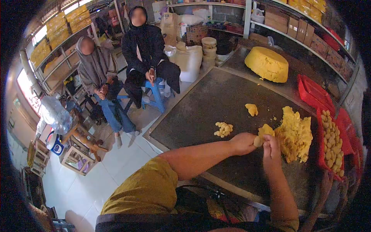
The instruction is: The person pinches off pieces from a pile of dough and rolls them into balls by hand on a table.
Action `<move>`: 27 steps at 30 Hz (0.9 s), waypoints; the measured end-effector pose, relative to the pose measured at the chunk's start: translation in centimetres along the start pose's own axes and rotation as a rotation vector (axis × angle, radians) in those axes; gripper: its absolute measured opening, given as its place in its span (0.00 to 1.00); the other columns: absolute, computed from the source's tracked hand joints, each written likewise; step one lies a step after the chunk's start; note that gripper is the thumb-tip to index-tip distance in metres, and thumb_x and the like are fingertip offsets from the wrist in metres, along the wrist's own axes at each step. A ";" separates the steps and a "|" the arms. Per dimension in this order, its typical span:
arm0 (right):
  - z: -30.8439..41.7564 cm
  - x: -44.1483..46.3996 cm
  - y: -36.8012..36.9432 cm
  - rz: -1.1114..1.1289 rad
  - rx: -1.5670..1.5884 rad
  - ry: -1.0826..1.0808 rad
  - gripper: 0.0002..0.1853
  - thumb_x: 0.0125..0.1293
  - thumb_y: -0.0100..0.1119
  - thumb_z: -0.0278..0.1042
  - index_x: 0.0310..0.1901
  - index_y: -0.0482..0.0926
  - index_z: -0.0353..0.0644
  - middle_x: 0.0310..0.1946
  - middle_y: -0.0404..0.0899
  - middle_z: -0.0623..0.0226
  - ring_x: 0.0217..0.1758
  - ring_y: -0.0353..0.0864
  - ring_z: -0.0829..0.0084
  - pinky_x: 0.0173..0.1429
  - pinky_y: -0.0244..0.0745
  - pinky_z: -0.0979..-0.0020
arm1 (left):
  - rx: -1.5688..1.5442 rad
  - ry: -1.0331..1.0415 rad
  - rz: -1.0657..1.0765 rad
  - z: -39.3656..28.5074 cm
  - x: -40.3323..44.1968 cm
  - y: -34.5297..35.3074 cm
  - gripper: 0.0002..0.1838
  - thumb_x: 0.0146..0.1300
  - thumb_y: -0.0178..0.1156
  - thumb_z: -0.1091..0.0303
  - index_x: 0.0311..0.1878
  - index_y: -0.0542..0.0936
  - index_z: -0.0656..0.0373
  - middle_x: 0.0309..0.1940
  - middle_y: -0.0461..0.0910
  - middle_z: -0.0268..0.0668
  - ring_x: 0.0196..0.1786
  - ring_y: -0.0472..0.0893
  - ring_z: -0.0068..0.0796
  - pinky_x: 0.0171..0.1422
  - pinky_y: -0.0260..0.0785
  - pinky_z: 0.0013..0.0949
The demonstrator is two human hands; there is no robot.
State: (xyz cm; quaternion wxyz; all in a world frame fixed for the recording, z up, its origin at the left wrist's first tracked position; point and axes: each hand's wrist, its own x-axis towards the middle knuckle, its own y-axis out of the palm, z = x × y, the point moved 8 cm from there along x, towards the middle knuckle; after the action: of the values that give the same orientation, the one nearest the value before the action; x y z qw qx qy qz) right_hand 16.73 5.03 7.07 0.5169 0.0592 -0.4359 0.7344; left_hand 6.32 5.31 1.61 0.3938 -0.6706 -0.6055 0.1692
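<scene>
My left hand [243,144] is closed in a fist, with a small rounded lump of dough [257,142] showing at its thumb side. My right hand [272,150] meets it there, fingers curled at the lump and against a flat yellow piece of dough [266,130]. How the fingers grip each piece is partly hidden. Right of my hands lies a large crumbly mass of yellow dough [294,134]. A cluster of small shaped dough pieces [223,129] rests on the dark tabletop [193,112] to the left. Beyond my hands is one loose chunk of dough [251,110].
A red basket [321,152] of small dough balls [331,143] stands at the right edge, near a red tray [315,92]. A big yellow dough block [266,63] sits at the back. Two people sit on stools across the tiled floor [116,166].
</scene>
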 end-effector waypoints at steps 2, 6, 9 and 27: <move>0.6 0.0 -0.3 -0.027 0.110 -0.018 0.06 0.59 0.52 0.28 0.37 0.72 0.36 0.34 0.72 0.50 0.45 0.71 0.54 0.48 0.67 0.62 | 0.021 -0.030 -0.005 0.4 0.2 -0.3 0.12 0.57 0.48 0.59 0.35 0.72 0.58 0.30 0.77 0.50 0.37 0.75 0.54 0.39 0.68 0.49; 1.3 -0.7 0.0 -0.048 -0.060 -0.156 0.08 0.54 0.58 0.26 0.35 0.72 0.38 0.36 0.72 0.54 0.38 0.74 0.57 0.43 0.69 0.62 | 0.022 0.060 -0.108 0.3 0.3 -0.5 0.11 0.54 0.52 0.61 0.39 0.73 0.54 0.33 0.78 0.47 0.38 0.77 0.51 0.40 0.69 0.48; 1.2 -1.1 1.8 0.052 -0.175 -0.268 0.08 0.52 0.60 0.27 0.34 0.73 0.38 0.34 0.72 0.56 0.35 0.75 0.58 0.39 0.71 0.64 | 0.195 -0.039 -0.038 0.7 0.3 0.2 0.12 0.52 0.54 0.62 0.40 0.75 0.52 0.33 0.79 0.45 0.39 0.77 0.49 0.41 0.70 0.47; 1.8 -0.4 0.5 0.033 -0.009 -0.273 0.08 0.48 0.59 0.20 0.33 0.76 0.39 0.32 0.76 0.59 0.34 0.77 0.62 0.38 0.73 0.67 | -0.043 0.067 -0.140 0.1 0.1 -0.3 0.19 0.41 0.60 0.78 0.40 0.73 0.58 0.33 0.78 0.47 0.41 0.76 0.52 0.45 0.70 0.46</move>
State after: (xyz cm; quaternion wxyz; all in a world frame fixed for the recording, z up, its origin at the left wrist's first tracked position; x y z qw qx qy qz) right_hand 15.88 3.48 7.69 0.4407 0.1493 -0.5063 0.7261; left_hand 6.07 5.40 1.75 0.4103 -0.6400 -0.6410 0.1057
